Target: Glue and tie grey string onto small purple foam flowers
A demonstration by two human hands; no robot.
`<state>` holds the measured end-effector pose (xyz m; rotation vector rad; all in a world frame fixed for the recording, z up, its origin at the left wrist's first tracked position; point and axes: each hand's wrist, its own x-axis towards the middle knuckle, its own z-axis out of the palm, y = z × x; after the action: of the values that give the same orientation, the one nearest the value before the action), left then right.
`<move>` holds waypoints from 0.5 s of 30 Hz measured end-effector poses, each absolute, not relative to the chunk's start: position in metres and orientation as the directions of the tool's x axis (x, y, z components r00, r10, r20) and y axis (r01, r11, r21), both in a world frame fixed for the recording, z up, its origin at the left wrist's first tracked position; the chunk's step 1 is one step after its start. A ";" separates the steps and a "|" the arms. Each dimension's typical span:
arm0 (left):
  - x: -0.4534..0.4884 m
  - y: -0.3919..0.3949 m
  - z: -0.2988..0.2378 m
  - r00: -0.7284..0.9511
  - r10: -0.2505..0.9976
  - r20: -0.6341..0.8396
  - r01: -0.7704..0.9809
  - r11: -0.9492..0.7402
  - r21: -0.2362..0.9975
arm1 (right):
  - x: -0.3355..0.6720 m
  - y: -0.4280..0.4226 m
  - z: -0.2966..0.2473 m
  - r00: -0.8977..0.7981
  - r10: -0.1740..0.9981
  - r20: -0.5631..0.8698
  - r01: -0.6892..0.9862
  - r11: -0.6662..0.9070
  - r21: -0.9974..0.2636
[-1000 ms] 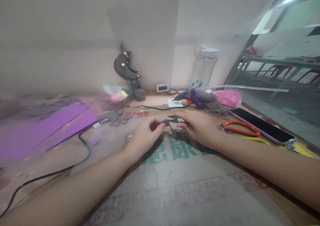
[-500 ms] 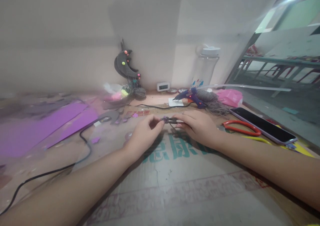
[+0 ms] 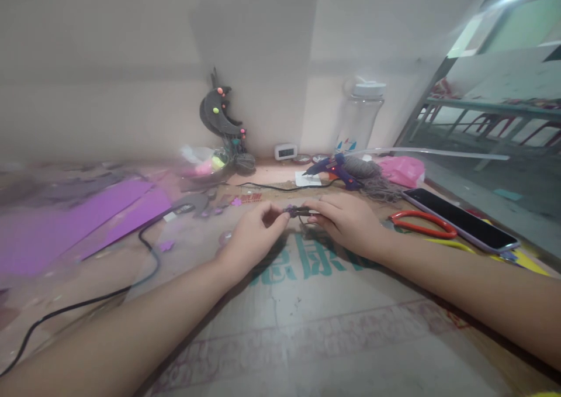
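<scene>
1. Pinches with the left hand (image 3: 253,232), with thumb (image 3: 277,226) on the near side of the grip and forefinger (image 3: 270,209) bent on the far side.
2. Grips with the right hand (image 3: 353,224), just right of that pinch, with its back turned up and fingertips pointing left.
3. Holds both hands near each other, not touching.
4. Slants the bare left forearm (image 3: 131,321) toward the grip from the near left.
5. Slants the bare right forearm (image 3: 464,286) toward the grip from the near right.

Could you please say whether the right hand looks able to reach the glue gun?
Probably yes: the glue gun lies just beyond the right hand, nothing tall between, though holding the dark tool may hinder grasping.
</scene>
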<state>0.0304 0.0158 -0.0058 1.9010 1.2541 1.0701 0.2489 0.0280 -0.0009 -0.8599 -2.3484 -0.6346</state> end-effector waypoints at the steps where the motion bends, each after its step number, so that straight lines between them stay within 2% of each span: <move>1: 0.030 0.016 -0.006 0.222 0.931 0.290 0.434 -0.361 0.826 | 0.249 0.028 -0.001 -0.643 0.425 0.636 0.689 0.684 0.239; 8: 0.030 0.016 -0.006 0.227 0.929 0.293 0.418 -0.364 0.832 | 0.249 0.029 0.000 -0.656 0.395 0.644 0.671 0.696 0.256; 15: 0.030 0.017 -0.008 0.224 0.932 0.286 0.422 -0.357 0.834 | 0.250 0.026 0.001 -0.627 0.400 0.669 0.676 0.705 0.212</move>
<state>0.0299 0.0172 -0.0080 1.8885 1.2451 1.0712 0.2498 0.0262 0.0009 -0.8178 -2.3131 -0.6053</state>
